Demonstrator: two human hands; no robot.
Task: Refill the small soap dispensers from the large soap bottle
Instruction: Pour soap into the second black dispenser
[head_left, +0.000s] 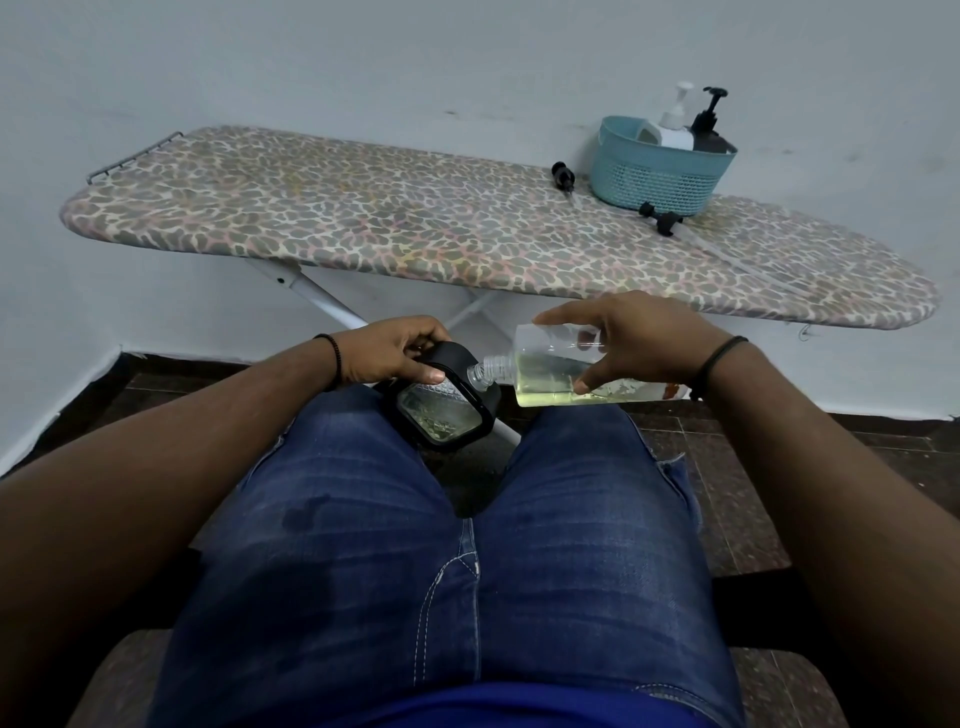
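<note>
We see a leopard-print ironing board (415, 218) against a pale wall; our right hand (639, 338) grips a clear, half-full soap bottle (545, 374), our left hand (389, 351) a black dispenser (441, 400).

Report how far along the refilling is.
Done: two pump heads lie off on the ironing board. In hand: right hand tips the large bottle toward the black dispenser held by the left hand. Left: dispensers in the basket.
</note>
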